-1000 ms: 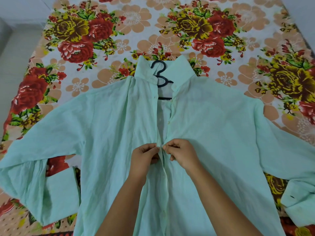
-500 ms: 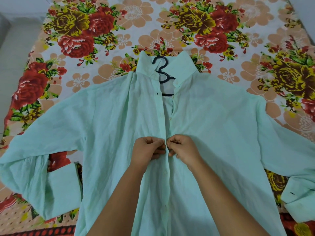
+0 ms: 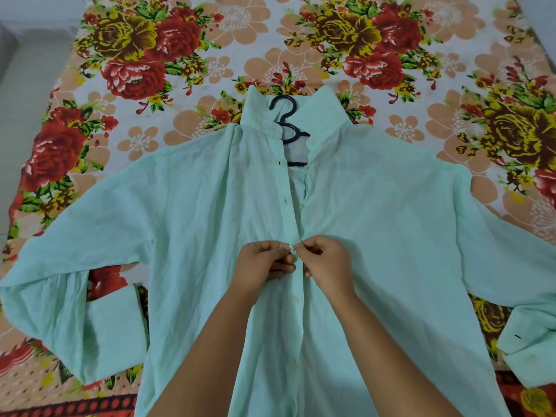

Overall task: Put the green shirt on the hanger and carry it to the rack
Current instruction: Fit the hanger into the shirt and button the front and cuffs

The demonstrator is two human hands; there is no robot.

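Pale green fabric of the green shirt (image 3: 391,236) lies spread front-up on the floral bedsheet (image 3: 180,55), the black hanger (image 3: 287,121) inside its collar, hook sticking out. Compared with half a second ago, a white button (image 3: 290,248) now shows between the fingertips. The left hand (image 3: 261,266) and right hand (image 3: 326,260) each pinch a placket edge at mid-chest, as before.
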